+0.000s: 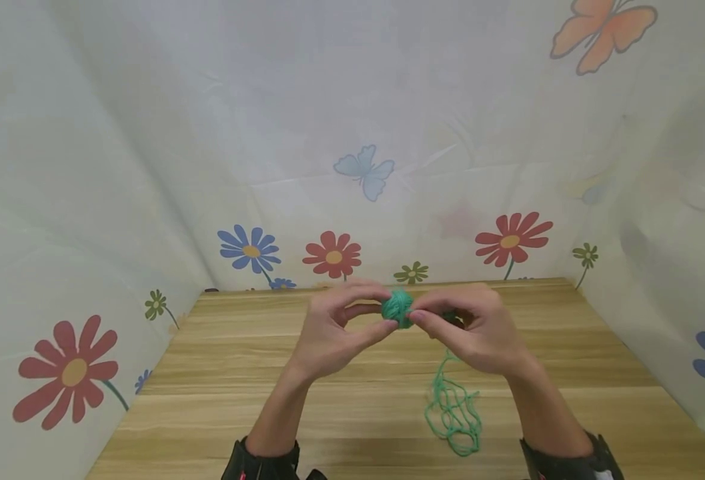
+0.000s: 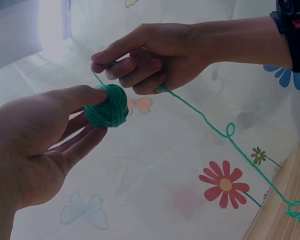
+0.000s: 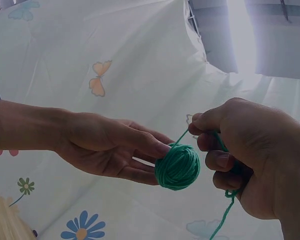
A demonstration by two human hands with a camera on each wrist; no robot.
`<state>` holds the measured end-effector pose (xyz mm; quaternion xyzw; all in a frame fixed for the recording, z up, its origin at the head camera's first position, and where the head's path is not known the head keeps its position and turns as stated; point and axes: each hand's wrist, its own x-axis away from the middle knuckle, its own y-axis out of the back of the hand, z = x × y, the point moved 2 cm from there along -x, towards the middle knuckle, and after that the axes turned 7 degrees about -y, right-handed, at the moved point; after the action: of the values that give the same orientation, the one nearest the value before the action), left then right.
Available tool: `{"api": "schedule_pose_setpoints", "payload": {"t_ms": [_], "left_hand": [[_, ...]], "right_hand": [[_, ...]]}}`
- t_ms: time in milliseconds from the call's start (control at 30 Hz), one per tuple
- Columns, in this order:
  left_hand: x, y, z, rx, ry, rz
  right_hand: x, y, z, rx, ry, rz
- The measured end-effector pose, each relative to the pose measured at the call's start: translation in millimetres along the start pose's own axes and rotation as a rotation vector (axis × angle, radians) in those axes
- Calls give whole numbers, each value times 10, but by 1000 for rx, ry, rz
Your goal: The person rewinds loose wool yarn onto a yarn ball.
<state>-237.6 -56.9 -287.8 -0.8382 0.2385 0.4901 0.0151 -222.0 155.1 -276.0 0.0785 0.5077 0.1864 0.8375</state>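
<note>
A small ball of green yarn (image 1: 397,308) is held up above the table between the thumb and fingers of my left hand (image 1: 334,330). Close beside it on the right, my right hand (image 1: 478,327) pinches the strand that comes off the ball. In the left wrist view a short length of yarn runs from the ball (image 2: 110,106) up to the right thumb and forefinger. The right hand's other fingers curl over the same strand, which leaves the palm and hangs down. Its loose end lies as a tangle of green yarn (image 1: 457,417) on the table.
The wooden table (image 1: 238,400) spreads beneath both hands. White curtains (image 1: 268,133) printed with flowers and butterflies stand behind it and on both sides. Between the ball and the tangle, the hanging strand (image 2: 205,120) has a small loop in it.
</note>
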Motion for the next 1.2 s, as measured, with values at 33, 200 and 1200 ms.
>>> {"api": "schedule_pose_setpoints", "payload": {"t_ms": [33, 200, 1200], "left_hand": [[2, -4, 2, 11, 1, 11], [16, -17, -4, 51, 3, 47], [80, -8, 92, 233, -24, 89]], "right_hand": [[-3, 1, -1, 6, 0, -13], [-2, 11, -17, 51, -11, -66], [65, -29, -298, 243, -270, 82]]}}
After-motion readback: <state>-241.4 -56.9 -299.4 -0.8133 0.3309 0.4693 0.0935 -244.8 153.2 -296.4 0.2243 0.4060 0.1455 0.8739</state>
